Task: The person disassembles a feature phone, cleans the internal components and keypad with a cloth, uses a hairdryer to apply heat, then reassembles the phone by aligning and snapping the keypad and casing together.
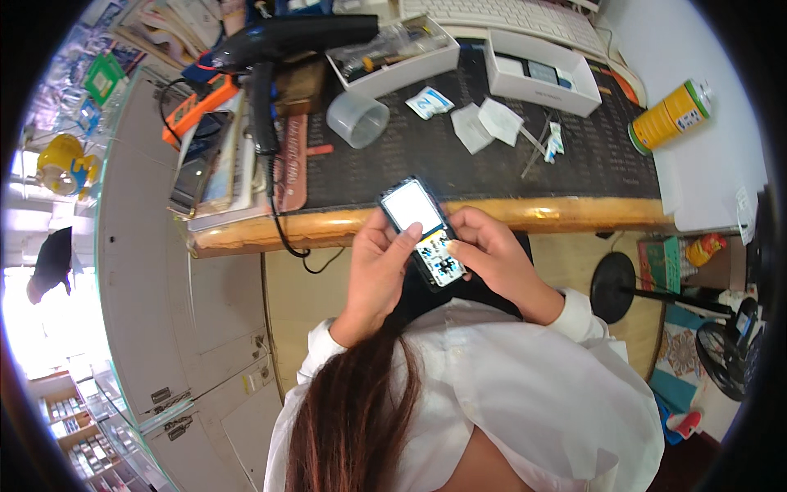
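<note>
A smartphone (411, 207) in a dark frame or case is held tilted between both hands, just in front of the desk's near edge. Its upper part glows white, and the lower part shows a black-and-white cartoon pattern with blue and yellow bits. My left hand (377, 266) grips its left side, with the thumb lying across the face near the middle. On the other side my right hand (502, 262) holds the edge, its thumb resting on the patterned lower half. The fingers behind the phone are hidden.
On the dark desk mat (369, 172) are a clear plastic cup (357, 120), white wipes (488, 123), a small sachet (429, 102) and two open white boxes. A black hair dryer (287, 41) lies at the left, its cord (277, 217) hanging over the edge. A yellow spray can (670, 119) stands right.
</note>
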{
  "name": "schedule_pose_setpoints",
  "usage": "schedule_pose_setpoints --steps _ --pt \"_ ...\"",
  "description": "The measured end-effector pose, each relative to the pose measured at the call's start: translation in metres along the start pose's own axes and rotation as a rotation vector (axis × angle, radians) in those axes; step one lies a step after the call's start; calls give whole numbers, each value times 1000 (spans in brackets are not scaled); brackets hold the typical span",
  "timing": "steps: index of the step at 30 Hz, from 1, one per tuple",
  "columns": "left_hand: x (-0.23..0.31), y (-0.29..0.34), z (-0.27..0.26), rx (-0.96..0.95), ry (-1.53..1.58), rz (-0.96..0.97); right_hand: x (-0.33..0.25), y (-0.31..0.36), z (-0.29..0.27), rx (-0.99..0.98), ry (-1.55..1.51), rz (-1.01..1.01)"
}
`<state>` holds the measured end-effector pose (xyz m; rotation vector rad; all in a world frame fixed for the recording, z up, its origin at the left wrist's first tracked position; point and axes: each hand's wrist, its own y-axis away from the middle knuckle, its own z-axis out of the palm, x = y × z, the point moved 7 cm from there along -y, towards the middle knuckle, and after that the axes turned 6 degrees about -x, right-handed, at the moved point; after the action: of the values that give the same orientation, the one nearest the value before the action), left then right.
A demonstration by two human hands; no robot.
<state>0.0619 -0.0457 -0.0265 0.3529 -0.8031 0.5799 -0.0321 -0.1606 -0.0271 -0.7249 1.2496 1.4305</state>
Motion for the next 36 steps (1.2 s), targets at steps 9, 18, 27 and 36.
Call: schedule_pose_setpoints --steps 9,18,27,36 --pt "62 10 -38 110 -414 288 -37 -4 -61 182 136 -56" --pt "116 38 -74 283 -631 471 -49 -43 -92 163 423 -89" --pt "109 50 -73 297 -671 427 -77 -28 -64 394 1496 -675" --pt "122 65 -56 292 -712 477 -157 24 -29 249 1025 -672"
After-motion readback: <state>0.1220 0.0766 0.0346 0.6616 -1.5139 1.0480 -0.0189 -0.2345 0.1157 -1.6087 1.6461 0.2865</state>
